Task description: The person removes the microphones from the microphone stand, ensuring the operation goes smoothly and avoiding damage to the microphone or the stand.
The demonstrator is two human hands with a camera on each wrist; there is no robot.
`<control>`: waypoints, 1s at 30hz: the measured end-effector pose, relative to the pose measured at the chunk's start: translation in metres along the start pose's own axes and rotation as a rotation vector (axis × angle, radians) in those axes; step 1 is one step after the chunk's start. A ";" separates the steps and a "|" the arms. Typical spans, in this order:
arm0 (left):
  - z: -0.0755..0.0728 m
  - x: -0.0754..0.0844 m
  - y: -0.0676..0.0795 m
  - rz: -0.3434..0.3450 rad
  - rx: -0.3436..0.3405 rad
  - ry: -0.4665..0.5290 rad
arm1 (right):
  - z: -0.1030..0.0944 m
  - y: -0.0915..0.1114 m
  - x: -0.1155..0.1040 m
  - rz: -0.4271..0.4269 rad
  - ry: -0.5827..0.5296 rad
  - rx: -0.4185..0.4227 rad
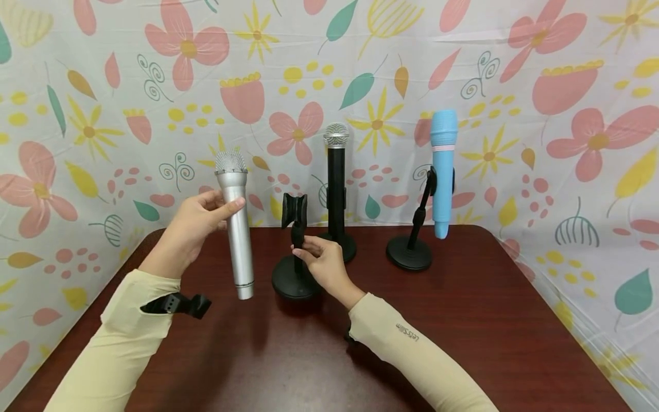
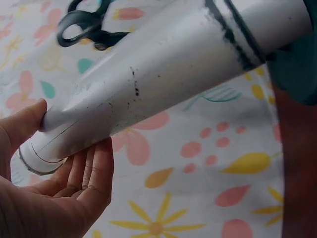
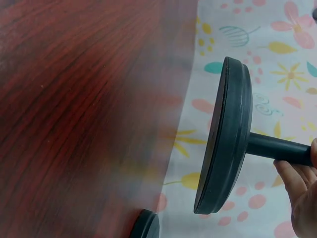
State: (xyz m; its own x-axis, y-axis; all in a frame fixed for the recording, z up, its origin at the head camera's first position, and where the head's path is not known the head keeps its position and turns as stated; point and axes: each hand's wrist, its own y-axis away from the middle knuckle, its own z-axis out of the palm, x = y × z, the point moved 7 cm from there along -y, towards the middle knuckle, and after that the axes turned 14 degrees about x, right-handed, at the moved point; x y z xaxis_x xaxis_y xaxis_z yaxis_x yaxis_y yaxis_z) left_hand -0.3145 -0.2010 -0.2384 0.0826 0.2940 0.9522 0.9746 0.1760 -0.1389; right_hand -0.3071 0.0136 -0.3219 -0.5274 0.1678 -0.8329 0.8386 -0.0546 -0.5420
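Microphone (image 1: 239, 246) gripped in left hand (image 1: 198, 220), right hand (image 1: 328, 264) pinches empty stand (image 1: 296, 280) near tabletop's (image 1: 479, 315) far edge: likely mounting, calling for clip (image 1: 294, 210) alignment next!

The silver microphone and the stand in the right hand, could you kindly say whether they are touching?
Apart. In the head view, patterned cloth and tabletop show in a gap between the silver microphone and the stand.

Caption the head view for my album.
Left hand holds a silver microphone, right hand grips an empty black stand before a flowered backdrop.
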 end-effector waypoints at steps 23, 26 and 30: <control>0.026 -0.086 0.016 -0.151 -0.150 -0.239 | 0.006 -0.011 0.045 0.015 -0.044 0.041; 0.028 -0.098 0.021 -0.182 -0.163 -0.244 | 0.005 -0.010 0.034 0.018 -0.049 0.041; 0.031 -0.113 0.028 -0.204 -0.184 -0.254 | 0.001 -0.008 0.014 0.004 -0.030 0.044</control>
State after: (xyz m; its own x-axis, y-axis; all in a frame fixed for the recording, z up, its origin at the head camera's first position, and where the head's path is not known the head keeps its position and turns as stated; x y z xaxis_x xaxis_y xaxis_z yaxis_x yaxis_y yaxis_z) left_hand -0.3034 -0.2007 -0.3579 -0.1495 0.4985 0.8539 0.9886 0.0901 0.1205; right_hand -0.3211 0.0156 -0.3289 -0.5288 0.1379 -0.8375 0.8341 -0.0982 -0.5428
